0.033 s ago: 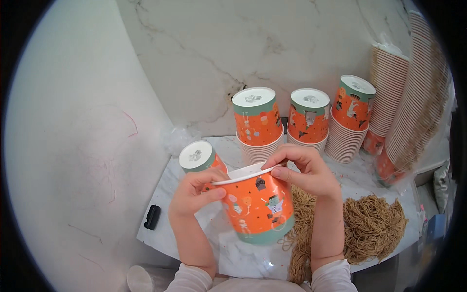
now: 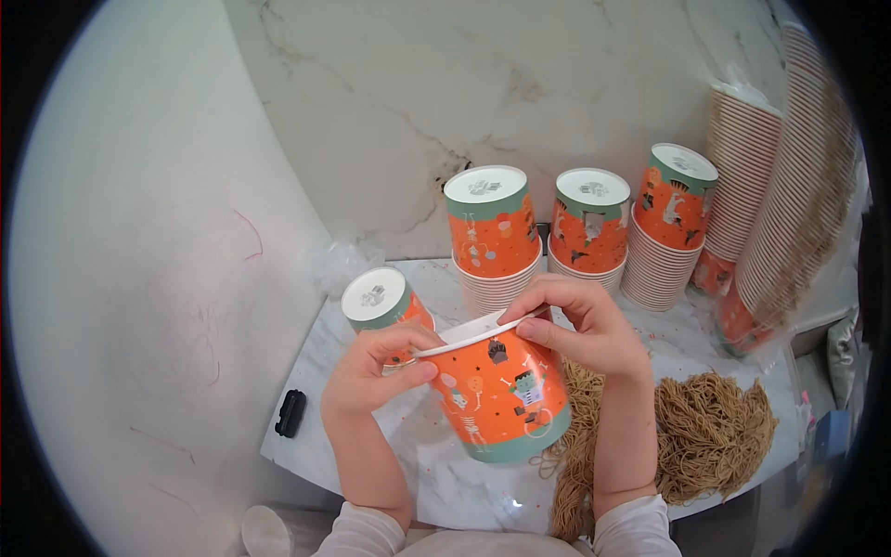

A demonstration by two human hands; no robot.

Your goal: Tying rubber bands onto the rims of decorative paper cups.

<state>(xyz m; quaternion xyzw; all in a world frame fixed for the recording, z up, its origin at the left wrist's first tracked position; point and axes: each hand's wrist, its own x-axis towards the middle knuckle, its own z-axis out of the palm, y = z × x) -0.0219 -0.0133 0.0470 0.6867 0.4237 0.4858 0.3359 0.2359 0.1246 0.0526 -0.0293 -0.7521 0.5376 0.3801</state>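
Note:
An orange paper cup (image 2: 506, 399) with cartoon prints and a green base band is held tilted over the marble table (image 2: 436, 487), its white rim pointing up and away. My left hand (image 2: 376, 376) pinches the rim on the left side. My right hand (image 2: 585, 330) grips the rim on the right, fingers curled over the edge. Just behind my left hand, an upside-down cup of the same kind (image 2: 380, 302) leans on the table.
Three stacks of upside-down orange cups (image 2: 489, 237) (image 2: 591, 227) (image 2: 673, 218) stand at the back. Tall nested cup stacks (image 2: 789, 186) lean at the right. A pile of brown string (image 2: 710, 432) lies right of my forearm. A small black object (image 2: 290, 413) sits by the left table edge, and a crumpled clear bag (image 2: 343, 265) beside the wall.

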